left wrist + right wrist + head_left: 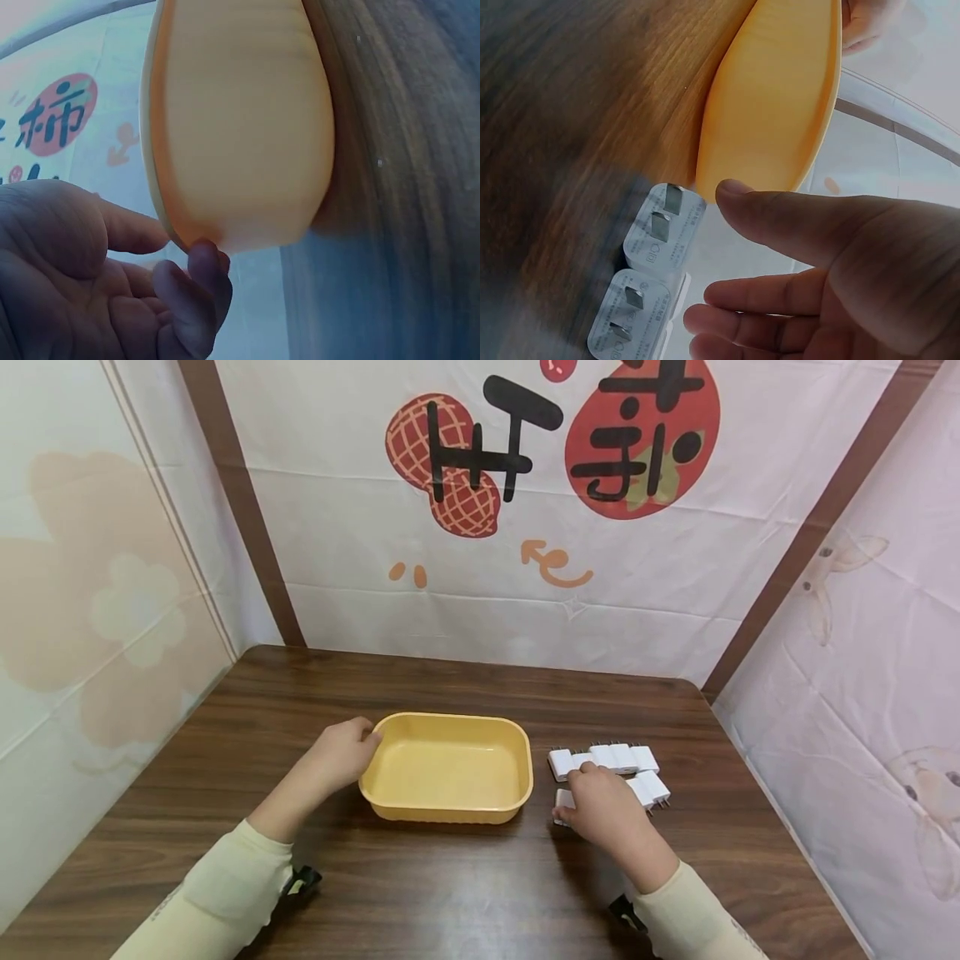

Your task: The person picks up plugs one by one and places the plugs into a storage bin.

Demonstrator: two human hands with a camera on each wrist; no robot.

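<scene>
A yellow plastic basin (446, 814) with rounded corners sits on the table, nothing inside it. At its left end, my left hand (343, 750) pinches the rim; the left wrist view shows thumb and fingertips at the basin's edge (155, 150). My right hand (609, 802) is over a group of white charger plugs (621, 757) right of the basin, partly covering them. In the right wrist view, two plugs (664, 229) show their metal prongs, and the thumb and fingers (765, 292) are spread apart beside them, gripping none.
The dark wood-grain table (465, 885) has rounded far corners. Printed fabric hangs (337, 510) behind it and along both sides. Black straps or mounts (302, 882) show at the sleeve cuffs.
</scene>
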